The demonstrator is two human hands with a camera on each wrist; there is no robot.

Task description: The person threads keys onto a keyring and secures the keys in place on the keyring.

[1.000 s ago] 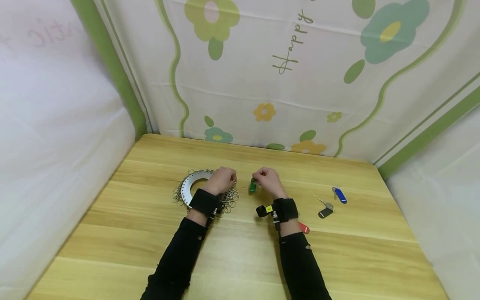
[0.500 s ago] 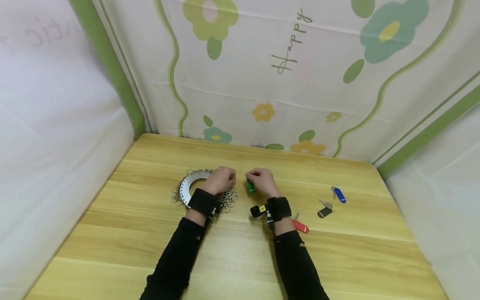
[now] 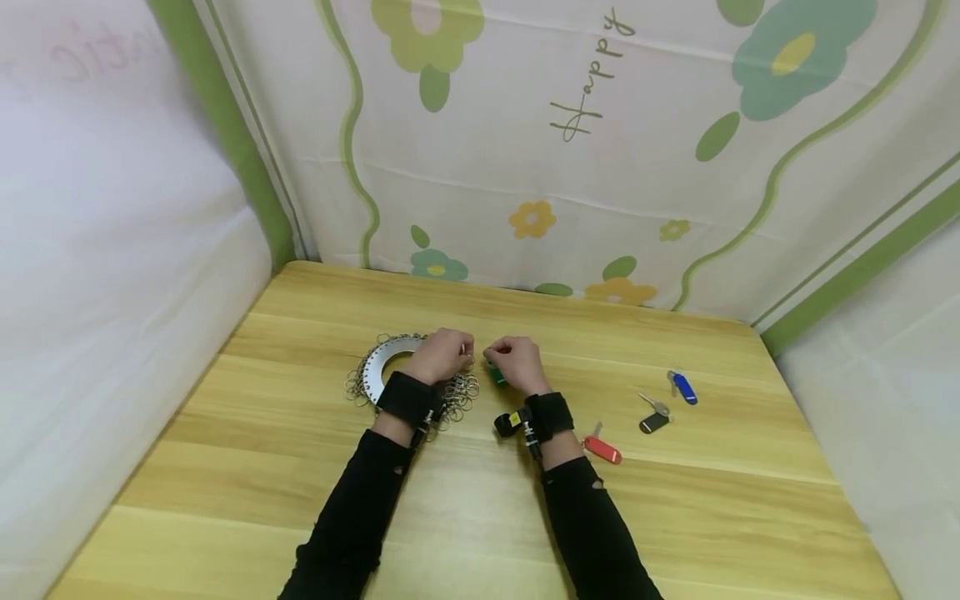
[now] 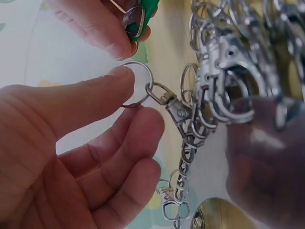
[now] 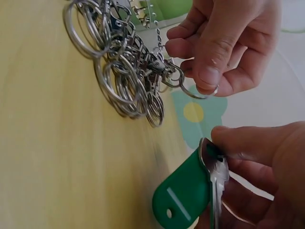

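My left hand [image 3: 441, 357] pinches a split ring [image 4: 145, 78] between thumb and forefinger. A swivel clasp [image 4: 178, 112] links that ring to a silver metal disc [image 3: 372, 377], whose edge carries many clasps and rings. My right hand [image 3: 520, 364] pinches the top of a green key tag [image 5: 183, 193] with a silver key [image 5: 217, 183] hanging beside it. In the right wrist view the tag's upper end is just below the left hand's ring, with a small gap between. Part of the disc is hidden under my left hand and wrist.
To the right on the wooden table [image 3: 712, 517] lie a red key tag [image 3: 603, 450], a black key tag [image 3: 654, 423] and a blue key tag [image 3: 684, 389], each with a key. Fabric walls [image 3: 450, 183] stand at the back and sides.
My right hand has moved left with the green key tag, closer to the left hand, uncovering the red tag. The left hand keeps hold of the ring in about the same place.
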